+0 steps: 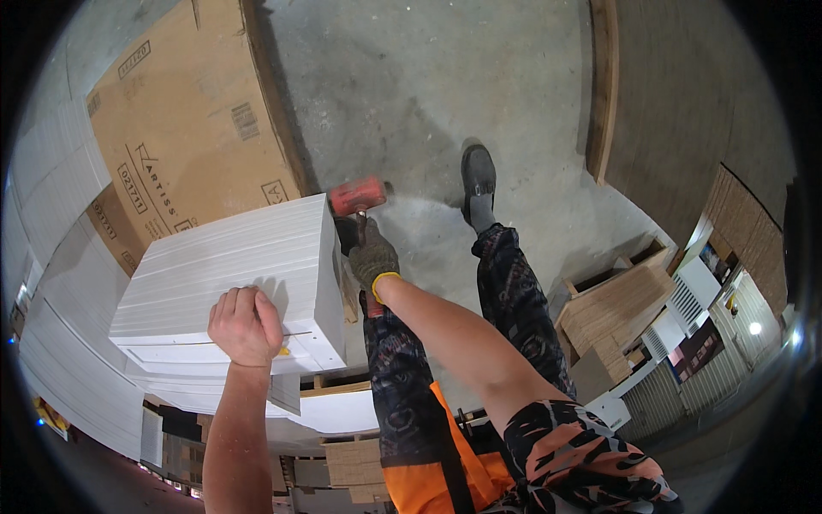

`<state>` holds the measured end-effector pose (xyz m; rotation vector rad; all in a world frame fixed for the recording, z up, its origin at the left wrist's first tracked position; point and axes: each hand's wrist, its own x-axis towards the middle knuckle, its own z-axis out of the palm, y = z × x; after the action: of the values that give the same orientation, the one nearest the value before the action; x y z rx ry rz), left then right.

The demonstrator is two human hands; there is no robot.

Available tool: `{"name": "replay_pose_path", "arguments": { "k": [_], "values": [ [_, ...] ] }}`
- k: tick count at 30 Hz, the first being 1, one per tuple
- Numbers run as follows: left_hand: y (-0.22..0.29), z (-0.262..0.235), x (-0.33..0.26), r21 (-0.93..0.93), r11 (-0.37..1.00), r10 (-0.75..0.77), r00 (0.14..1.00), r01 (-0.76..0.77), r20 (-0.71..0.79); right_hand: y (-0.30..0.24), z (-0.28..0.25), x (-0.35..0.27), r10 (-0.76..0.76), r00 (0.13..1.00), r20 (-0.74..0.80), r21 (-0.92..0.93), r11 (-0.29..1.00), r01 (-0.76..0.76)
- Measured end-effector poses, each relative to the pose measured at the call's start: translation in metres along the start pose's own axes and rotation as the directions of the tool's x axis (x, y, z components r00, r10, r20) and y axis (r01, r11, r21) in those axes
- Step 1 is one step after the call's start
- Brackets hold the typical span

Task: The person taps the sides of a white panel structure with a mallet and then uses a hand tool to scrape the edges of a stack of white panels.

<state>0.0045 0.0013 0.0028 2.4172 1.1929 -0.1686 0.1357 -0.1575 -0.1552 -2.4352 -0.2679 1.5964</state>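
Note:
My left hand (243, 325) is bare and closed into a fist at the front top edge of a white grooved cabinet (214, 253). Whatever it may hold is hidden; a small yellow bit (283, 351) shows beside the wrist. On my right hand (374, 254) is a dark grey knitted glove with a yellow cuff. Its fingers wrap round the handle of a red-headed mallet (358, 196), whose head is just past the cabinet's right end. The lower end of the handle shows below the glove, against my left trouser leg.
A large cardboard box (184, 120) lies beyond the cabinet. More white grooved panels (73, 317) stand at the left. My shoe (479, 176) is on the concrete floor (411, 94). Wooden boards (612, 313) and a brown panel (685, 94) are at the right.

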Motion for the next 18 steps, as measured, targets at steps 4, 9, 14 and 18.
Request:
{"name": "replay_pose_path", "arguments": {
  "k": [4,9,14,18],
  "values": [
    [-0.002,0.0,-0.002,-0.004,1.0,-0.003,1.0,0.004,0.004,-0.005,-0.01,0.003,0.049,0.989,0.139,-0.025,0.999,-0.046],
    [0.0,0.0,0.001,-0.006,1.0,0.004,1.0,-0.004,0.008,0.008,0.008,0.012,0.147,0.988,-0.036,0.044,0.988,-0.146],
    [-0.001,-0.001,-0.002,0.007,1.0,-0.009,1.0,0.009,0.022,-0.001,-0.004,0.012,0.089,0.982,0.164,-0.025,0.996,-0.086],
    [0.001,-0.002,0.0,-0.007,1.0,-0.012,1.0,0.013,0.029,-0.015,-0.002,0.004,0.157,0.985,0.072,0.081,0.983,-0.163]
  ]
}}
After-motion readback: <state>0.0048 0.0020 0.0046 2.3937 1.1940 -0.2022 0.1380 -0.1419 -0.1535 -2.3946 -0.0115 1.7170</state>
